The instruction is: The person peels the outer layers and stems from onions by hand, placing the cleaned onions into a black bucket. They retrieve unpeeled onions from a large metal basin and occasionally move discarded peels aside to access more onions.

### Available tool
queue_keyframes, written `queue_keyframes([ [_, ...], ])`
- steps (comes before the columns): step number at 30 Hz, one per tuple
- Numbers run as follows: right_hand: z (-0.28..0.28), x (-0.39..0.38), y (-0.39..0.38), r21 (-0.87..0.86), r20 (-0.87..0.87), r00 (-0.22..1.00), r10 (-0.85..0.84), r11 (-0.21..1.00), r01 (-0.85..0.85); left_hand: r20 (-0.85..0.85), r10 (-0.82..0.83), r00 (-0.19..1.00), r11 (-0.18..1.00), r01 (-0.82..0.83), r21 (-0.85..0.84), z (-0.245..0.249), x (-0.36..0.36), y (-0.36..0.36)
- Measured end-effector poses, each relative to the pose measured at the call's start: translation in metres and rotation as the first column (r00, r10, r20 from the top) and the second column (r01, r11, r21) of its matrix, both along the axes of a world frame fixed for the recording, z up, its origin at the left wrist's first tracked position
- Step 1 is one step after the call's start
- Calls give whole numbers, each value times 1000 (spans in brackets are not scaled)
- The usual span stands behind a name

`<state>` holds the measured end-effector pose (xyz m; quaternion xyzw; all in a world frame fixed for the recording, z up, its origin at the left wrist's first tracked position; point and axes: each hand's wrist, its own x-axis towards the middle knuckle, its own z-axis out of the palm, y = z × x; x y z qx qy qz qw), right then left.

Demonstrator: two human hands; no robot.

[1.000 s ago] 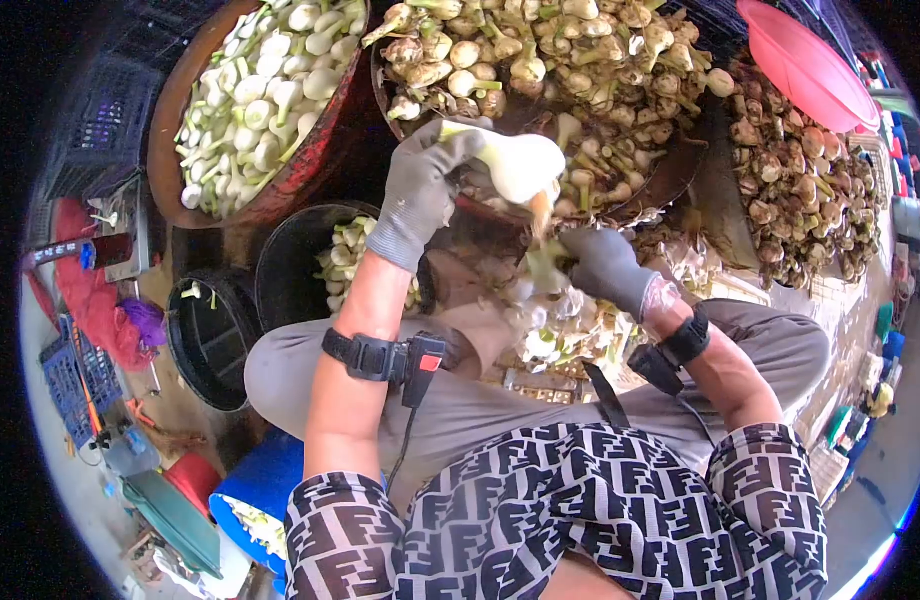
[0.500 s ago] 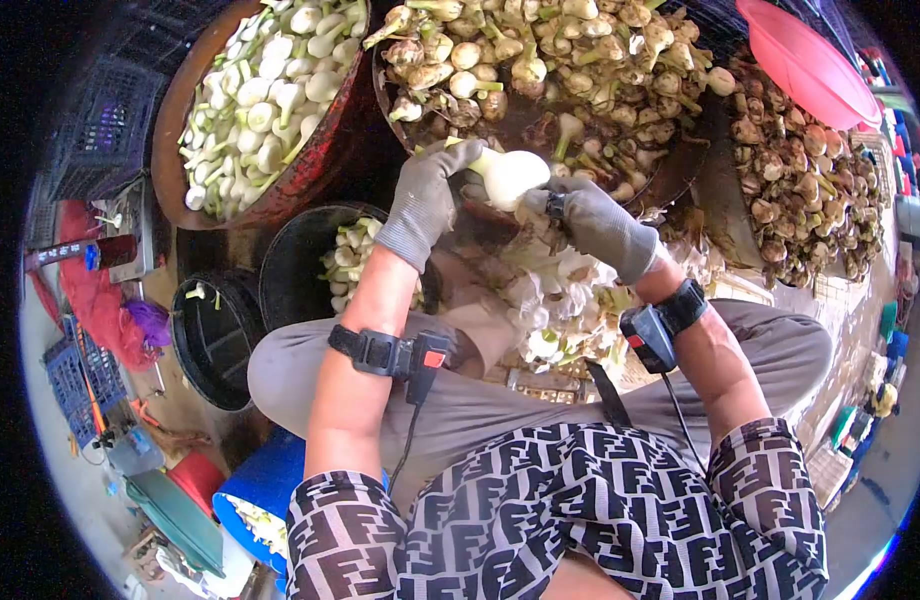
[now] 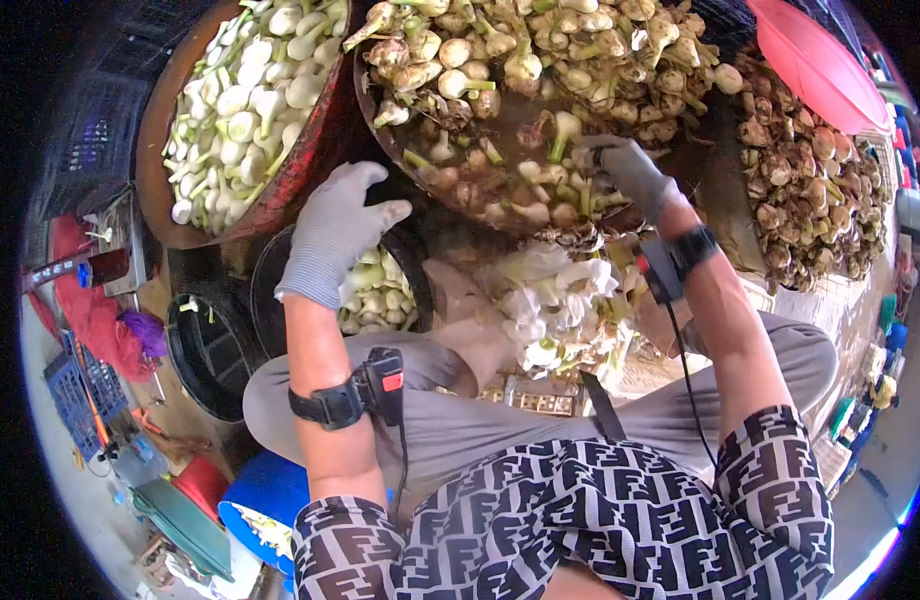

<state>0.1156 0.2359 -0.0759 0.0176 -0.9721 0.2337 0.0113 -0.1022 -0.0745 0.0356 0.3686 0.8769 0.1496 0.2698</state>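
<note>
My left hand [image 3: 342, 228], in a grey knit glove, is open with thumb and fingers apart. Below it is a black bucket [image 3: 270, 270] of peeled white garlic bulbs [image 3: 380, 295]. My right hand [image 3: 628, 172], gloved too, reaches over the wide basin [image 3: 390, 150]. Its fingers are loosely curved and apart, close to a green-stemmed garlic bulb [image 3: 563, 132], and I see nothing held in them. A small black band or tool sits on one finger. Brown-skinned garlic bulbs [image 3: 670, 75] are heaped in the basin, some in murky water.
A rusty red tub [image 3: 300, 165] at upper left is full of white bulbs. Peeled skins [image 3: 565, 305] pile up between my legs. More unpeeled bulbs [image 3: 805, 190] lie to the right, by a pink basin [image 3: 820, 65]. A second black bucket [image 3: 215, 355] and a blue bucket [image 3: 265, 490] stand left.
Both hands were together on a white peeled garlic bulb. That bulb has left my hands; the left has moved left over the bucket and opened, the right has moved right over the basin.
</note>
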Motion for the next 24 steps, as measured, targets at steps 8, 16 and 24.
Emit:
queue_keyframes([
  [8,-110,-57,6,44,361,931,47,997,-67,106,-148,983,981,132,142,-7,12,49],
  [16,-70,-50,5,51,603,610,-514,788,614,50,-174,983,971,163,174,-20,15,47],
  [24,-43,-61,20,424,241,885,-397,864,272,42,-192,980,969,183,163,-19,28,44],
])
